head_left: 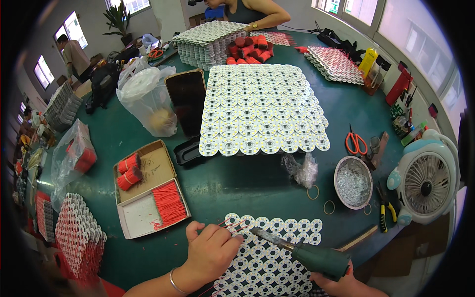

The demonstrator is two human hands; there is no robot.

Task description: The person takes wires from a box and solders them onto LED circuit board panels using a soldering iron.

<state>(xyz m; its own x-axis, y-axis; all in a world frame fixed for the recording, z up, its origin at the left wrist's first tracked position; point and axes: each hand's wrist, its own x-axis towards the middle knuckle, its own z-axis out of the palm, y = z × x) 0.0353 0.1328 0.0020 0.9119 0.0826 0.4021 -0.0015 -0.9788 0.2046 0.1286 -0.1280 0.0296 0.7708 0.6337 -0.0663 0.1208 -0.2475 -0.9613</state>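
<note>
A panel of round white LED circuit boards [277,265] lies at the near edge of the table. Over its upper left corner, my left hand [210,252] is closed, pinching red wires [232,223] that reach onto the top-row boards. My right hand [341,286] grips a green soldering gun [319,260] from the right, partly cut off by the lower edge. Its metal tip points left, close to my left fingers, at the top-row boards; whether it touches is too small to tell. Left of the panel, a cardboard box [123,213] holds loose red wires [169,204] and red bundles [129,177].
A tall stack of LED panels [262,109] stands ahead. Right are a bowl of clear bits [353,183], orange scissors [355,141], pliers [386,213] and a fan [428,180]. A phone [187,101] and plastic bag [148,99] stand left. Another person [252,12] works across the table.
</note>
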